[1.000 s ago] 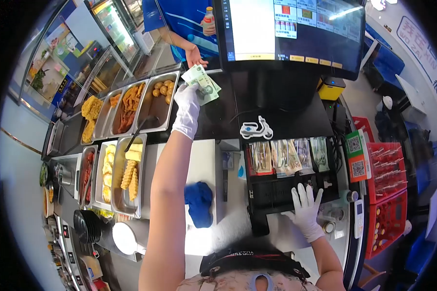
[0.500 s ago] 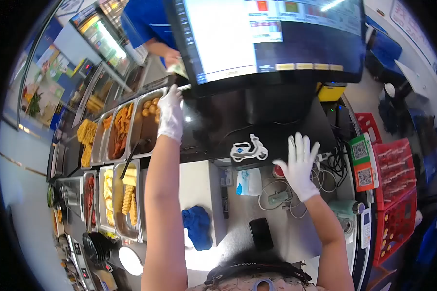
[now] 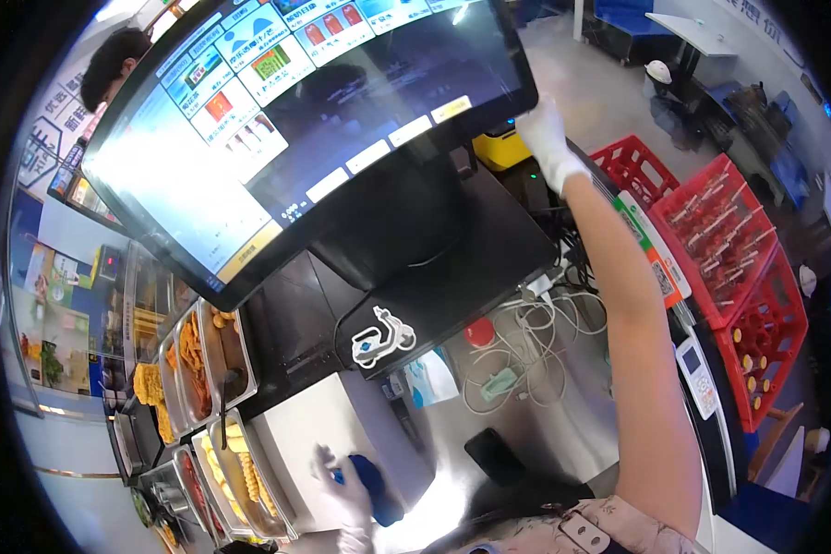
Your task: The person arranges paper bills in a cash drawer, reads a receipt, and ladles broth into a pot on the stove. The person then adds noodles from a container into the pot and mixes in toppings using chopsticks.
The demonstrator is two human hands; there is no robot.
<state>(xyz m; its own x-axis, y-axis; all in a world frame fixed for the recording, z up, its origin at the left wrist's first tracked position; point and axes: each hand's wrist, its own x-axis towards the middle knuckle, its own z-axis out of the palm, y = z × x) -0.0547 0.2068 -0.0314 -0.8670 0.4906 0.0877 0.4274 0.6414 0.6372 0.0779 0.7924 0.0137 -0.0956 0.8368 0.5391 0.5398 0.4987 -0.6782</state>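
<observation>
My left hand [image 3: 344,489], in a white glove, is low over a white board, with its fingers apart and nothing visible in them. It is beside a crumpled blue cloth [image 3: 375,487] and partly overlaps it; whether they touch I cannot tell. My right hand [image 3: 547,143], also white-gloved, reaches far forward to the lower right corner of a large touchscreen monitor [image 3: 379,102]. Its fingers are partly hidden at the monitor's edge, so their grip does not show. A yellow device [image 3: 501,150] sits just below that hand.
Metal trays of food [image 3: 249,471] line the left side. A black phone [image 3: 495,456], white cables [image 3: 526,369] and a scooter-shaped white piece [image 3: 384,338] are on the counter. Red crates [image 3: 757,323] stand at the right, beside a QR-code sign [image 3: 651,254].
My left hand has come back from the food trays to the blue cloth. My right hand has gone forward to the monitor's corner. The view has turned; the person's hand behind the monitor is out of sight.
</observation>
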